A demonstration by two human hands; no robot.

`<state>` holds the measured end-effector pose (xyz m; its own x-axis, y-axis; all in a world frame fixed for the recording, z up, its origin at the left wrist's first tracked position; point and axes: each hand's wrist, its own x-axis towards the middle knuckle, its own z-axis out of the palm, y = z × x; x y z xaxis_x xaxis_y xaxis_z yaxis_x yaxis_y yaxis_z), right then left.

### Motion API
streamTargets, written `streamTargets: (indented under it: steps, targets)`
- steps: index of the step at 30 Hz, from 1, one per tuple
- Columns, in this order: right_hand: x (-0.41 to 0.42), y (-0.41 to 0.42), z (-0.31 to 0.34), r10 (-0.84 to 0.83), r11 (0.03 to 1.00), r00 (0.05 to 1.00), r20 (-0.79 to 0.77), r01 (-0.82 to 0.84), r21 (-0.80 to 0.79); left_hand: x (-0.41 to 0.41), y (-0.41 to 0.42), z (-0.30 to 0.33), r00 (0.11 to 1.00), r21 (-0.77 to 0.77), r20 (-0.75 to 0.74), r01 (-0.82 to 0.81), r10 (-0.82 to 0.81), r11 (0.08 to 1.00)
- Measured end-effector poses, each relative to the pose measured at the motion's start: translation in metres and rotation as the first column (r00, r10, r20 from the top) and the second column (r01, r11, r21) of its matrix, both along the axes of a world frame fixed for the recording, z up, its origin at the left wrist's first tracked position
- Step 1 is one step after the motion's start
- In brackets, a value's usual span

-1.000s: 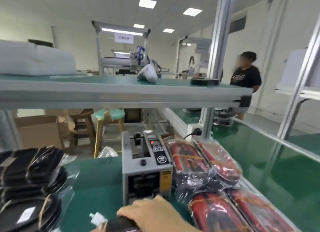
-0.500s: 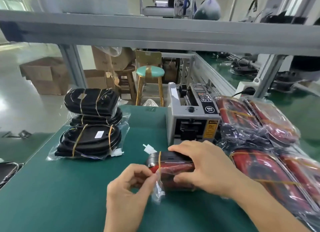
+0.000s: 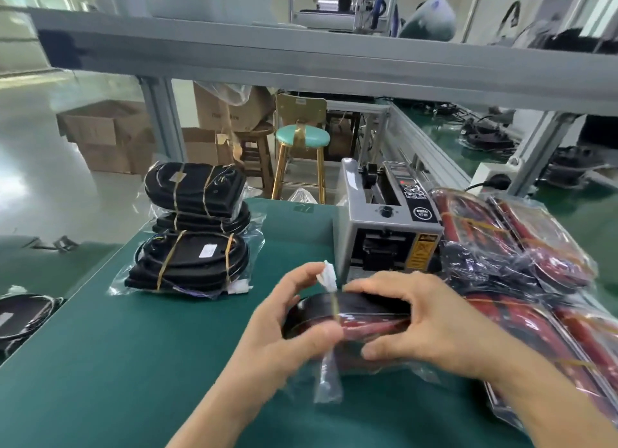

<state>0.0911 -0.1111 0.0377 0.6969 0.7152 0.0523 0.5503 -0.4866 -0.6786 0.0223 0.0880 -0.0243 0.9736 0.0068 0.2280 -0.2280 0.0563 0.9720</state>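
Banded black-red bundle [image 3: 354, 314] in clear bag, gripped between left hand [image 3: 284, 334], right hand [image 3: 431, 327]

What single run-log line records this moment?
left hand: grips black-and-red rubber-banded bundle | right hand: grips it too | clear plastic bag: partly over bundle | site: green table mat

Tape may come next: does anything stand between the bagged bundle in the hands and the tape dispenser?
Nothing visible. The bundle sits right before the tape dispenser, gripped by left hand and right hand, whose fingers overlap its far edge.
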Motion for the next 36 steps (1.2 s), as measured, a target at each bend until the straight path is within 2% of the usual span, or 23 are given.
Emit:
streamTargets:
  steps: [3, 6, 7, 9, 10, 11, 13, 15, 16, 18, 21, 26, 30, 32, 36]
  targets:
    - [-0.009, 0.016, -0.008, 0.042, 0.978, 0.944, 0.326, 0.028, -0.206, -0.001, -0.005, -0.007, 1.000, 0.127, 0.022, -0.010, 0.007, 0.992]
    - [-0.018, 0.017, -0.012, 0.076, 0.971, 0.911, 0.406, 0.025, -0.239, -0.003, -0.002, -0.015, 0.993, 0.147, 0.100, -0.084, 0.069, 0.986]
    - [-0.019, 0.012, -0.012, 0.030, 0.984, 0.933, 0.358, 0.036, -0.176, -0.003, 0.002, -0.017, 0.989, 0.145, 0.115, -0.110, 0.093, 0.983]
    - [-0.017, -0.001, -0.009, -0.236, 0.968, 0.961, 0.146, 0.219, 0.122, -0.004, 0.013, -0.018, 0.982, 0.138, 0.126, -0.156, 0.139, 0.978]
    - [-0.011, -0.008, -0.010, -0.402, 0.887, 0.915, 0.030, 0.381, 0.262, -0.005, 0.018, -0.018, 0.979, 0.138, 0.125, -0.179, 0.162, 0.974]
    - [-0.003, -0.013, -0.014, -0.545, 0.779, 0.835, -0.070, 0.536, 0.324, -0.006, 0.023, -0.020, 0.975, 0.126, 0.113, -0.204, 0.190, 0.971]
    - [0.014, -0.014, -0.024, -0.652, 0.611, 0.675, -0.345, 0.737, 0.289, -0.009, 0.026, -0.023, 0.971, 0.073, 0.073, -0.231, 0.226, 0.970]
    - [0.030, -0.005, -0.032, -0.612, 0.483, 0.519, -0.597, 0.843, 0.238, -0.012, 0.024, -0.023, 0.971, 0.064, 0.049, -0.238, 0.236, 0.969]
    - [0.036, 0.000, -0.035, -0.592, 0.421, 0.458, -0.664, 0.877, 0.230, -0.014, 0.022, -0.023, 0.970, 0.066, 0.047, -0.241, 0.238, 0.968]
    - [0.048, 0.008, -0.036, -0.578, 0.324, 0.373, -0.726, 0.921, 0.215, -0.017, 0.021, -0.022, 0.968, 0.058, 0.046, -0.247, 0.245, 0.967]
    - [0.059, 0.020, -0.034, -0.575, 0.229, 0.295, -0.763, 0.953, 0.196, -0.021, 0.019, -0.020, 0.964, 0.047, 0.049, -0.265, 0.263, 0.963]
    - [0.065, 0.035, -0.030, -0.586, 0.122, 0.231, -0.777, 0.973, 0.198, -0.025, 0.017, -0.021, 0.959, 0.109, 0.068, -0.280, 0.274, 0.954]
    - [0.069, 0.045, -0.033, -0.578, 0.024, 0.172, -0.798, 0.981, 0.194, -0.028, 0.016, -0.021, 0.949, 0.061, 0.058, -0.314, 0.311, 0.948]
    - [0.069, 0.047, -0.032, -0.552, 0.015, 0.160, -0.818, 0.983, 0.183, -0.029, 0.018, -0.022, 0.941, 0.041, 0.052, -0.336, 0.333, 0.941]
    - [0.069, 0.046, -0.028, -0.538, 0.127, 0.223, -0.813, 0.975, 0.183, -0.031, 0.023, -0.025, 0.936, 0.035, 0.047, -0.351, 0.350, 0.936]
